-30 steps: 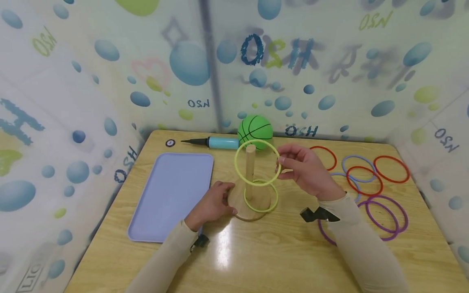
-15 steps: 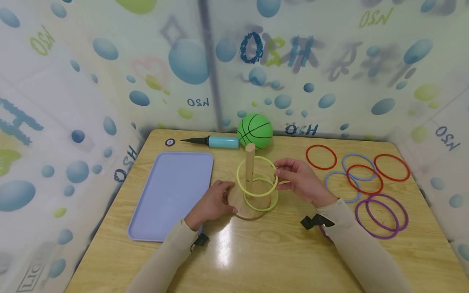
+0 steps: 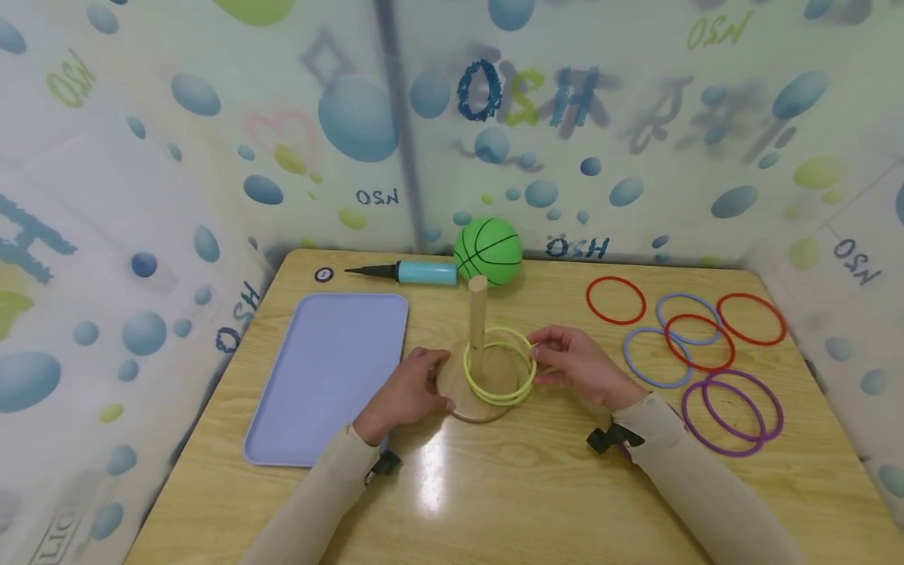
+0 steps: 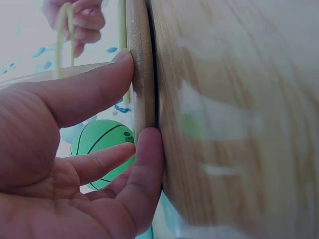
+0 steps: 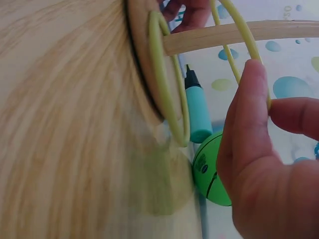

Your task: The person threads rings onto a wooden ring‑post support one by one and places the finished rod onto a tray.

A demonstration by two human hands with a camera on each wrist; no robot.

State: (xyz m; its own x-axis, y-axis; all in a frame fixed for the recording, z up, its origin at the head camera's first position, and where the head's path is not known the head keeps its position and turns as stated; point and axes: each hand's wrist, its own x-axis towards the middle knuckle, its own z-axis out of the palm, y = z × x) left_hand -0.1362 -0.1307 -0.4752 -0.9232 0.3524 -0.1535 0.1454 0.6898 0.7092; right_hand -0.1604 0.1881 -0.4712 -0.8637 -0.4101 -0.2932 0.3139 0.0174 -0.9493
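A wooden stand has a round base (image 3: 457,386) and an upright peg (image 3: 477,314). My left hand (image 3: 406,392) holds the left edge of the base, thumb and fingers against its rim. With thumb and fingertips my right hand (image 3: 575,365) pinches a yellow ring (image 5: 245,30) at its right side. In the right wrist view the peg passes through this ring, which stays raised above the base. Another yellow ring (image 5: 158,59) lies low around the peg, against the base.
Several loose rings lie at the right: red rings (image 3: 616,277), blue rings (image 3: 657,329) and purple rings (image 3: 723,453), one partly under my right forearm. A lilac tray (image 3: 332,377) is at the left. Behind are a blue pump (image 3: 427,272), a green ball (image 3: 487,251) and a small dark disc (image 3: 324,275).
My right hand has come down with the yellow ring, from near the top of the peg to just above the lower yellow ring. The left hand has stayed on the base.
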